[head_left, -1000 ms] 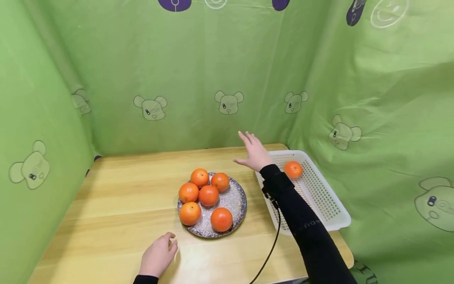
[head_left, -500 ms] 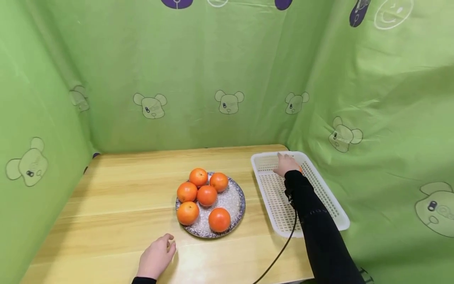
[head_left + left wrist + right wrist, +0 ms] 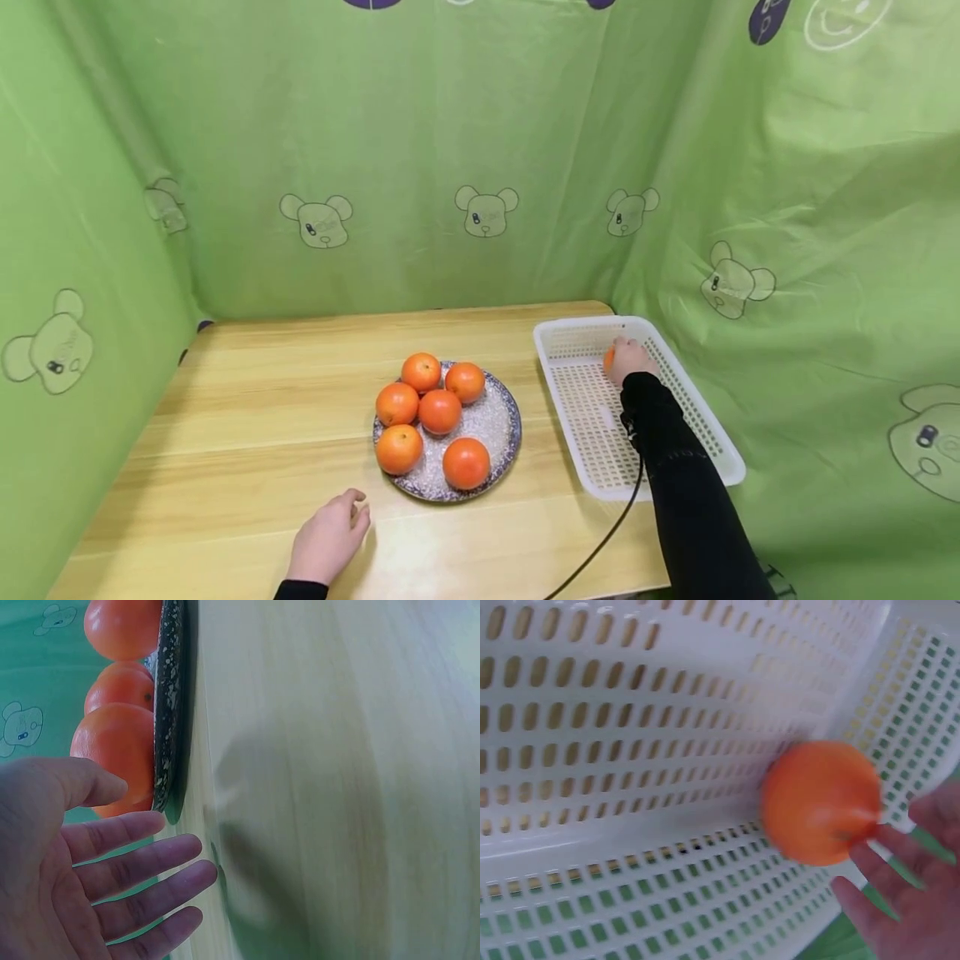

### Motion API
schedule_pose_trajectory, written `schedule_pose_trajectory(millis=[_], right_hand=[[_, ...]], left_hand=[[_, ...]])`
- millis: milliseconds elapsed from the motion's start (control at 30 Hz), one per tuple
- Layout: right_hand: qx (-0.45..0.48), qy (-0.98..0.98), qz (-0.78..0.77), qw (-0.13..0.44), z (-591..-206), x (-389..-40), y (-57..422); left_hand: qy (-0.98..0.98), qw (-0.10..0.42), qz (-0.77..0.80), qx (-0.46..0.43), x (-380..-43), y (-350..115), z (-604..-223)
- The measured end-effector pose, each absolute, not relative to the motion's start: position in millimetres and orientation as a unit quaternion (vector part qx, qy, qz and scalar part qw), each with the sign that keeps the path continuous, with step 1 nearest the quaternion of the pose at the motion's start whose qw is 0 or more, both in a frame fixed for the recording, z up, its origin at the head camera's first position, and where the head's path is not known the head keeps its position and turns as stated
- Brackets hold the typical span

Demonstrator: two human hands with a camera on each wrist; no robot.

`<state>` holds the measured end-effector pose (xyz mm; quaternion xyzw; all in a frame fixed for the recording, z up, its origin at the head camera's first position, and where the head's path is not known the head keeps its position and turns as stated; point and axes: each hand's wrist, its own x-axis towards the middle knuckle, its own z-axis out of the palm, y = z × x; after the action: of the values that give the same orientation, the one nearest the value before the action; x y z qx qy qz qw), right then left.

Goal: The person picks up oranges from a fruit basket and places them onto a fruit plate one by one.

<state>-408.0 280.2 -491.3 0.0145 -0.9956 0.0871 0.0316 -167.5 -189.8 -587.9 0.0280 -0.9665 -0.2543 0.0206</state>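
Note:
In the head view my right hand [image 3: 632,362] is down inside the white basket [image 3: 583,433], over an orange [image 3: 609,360]. The right wrist view has that orange [image 3: 821,802] against the basket's wall, with my fingertips [image 3: 864,851] right at its side and the fingers spread, not wrapped round it. My left hand [image 3: 327,537] is low over the table, nearest the speckled plate [image 3: 487,421], holding nothing. Several oranges [image 3: 440,412] sit on this plate, most of them grouped at its left. Beside the near ones, the left wrist view shows my relaxed left fingers [image 3: 142,866].
A wooden table [image 3: 277,400] carries plate and basket, the basket at its right edge. Green curtains [image 3: 390,167] enclose the back and sides. From my right wrist a black cable [image 3: 600,542] runs down over the table's front.
My right hand has moved right from beside the basket's far left corner, down into it to the orange. The left hand has stayed in place.

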Motion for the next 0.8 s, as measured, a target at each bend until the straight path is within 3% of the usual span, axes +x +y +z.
schedule_pose_trajectory(millis=[233,400,600,800], right_hand=[[-0.016,-0.996,0.082,-0.024,-496.7,-408.3,295.0],[-0.001,-0.987,0.093,-0.133,-523.9,-410.1,308.3],[0.018,-0.962,0.122,-0.244,-521.2,-403.3,304.8],[0.078,-0.950,0.128,-0.272,-509.7,-396.9,300.8]], left_hand=[[-0.967,0.023,-0.253,0.017,-170.8,-186.9,-583.8],[-0.967,0.017,-0.255,0.011,-170.3,-184.8,-583.0],[-0.967,0.017,-0.256,0.010,-169.5,-184.3,-583.5],[-0.967,0.017,-0.256,0.007,-169.9,-184.3,-583.0]])
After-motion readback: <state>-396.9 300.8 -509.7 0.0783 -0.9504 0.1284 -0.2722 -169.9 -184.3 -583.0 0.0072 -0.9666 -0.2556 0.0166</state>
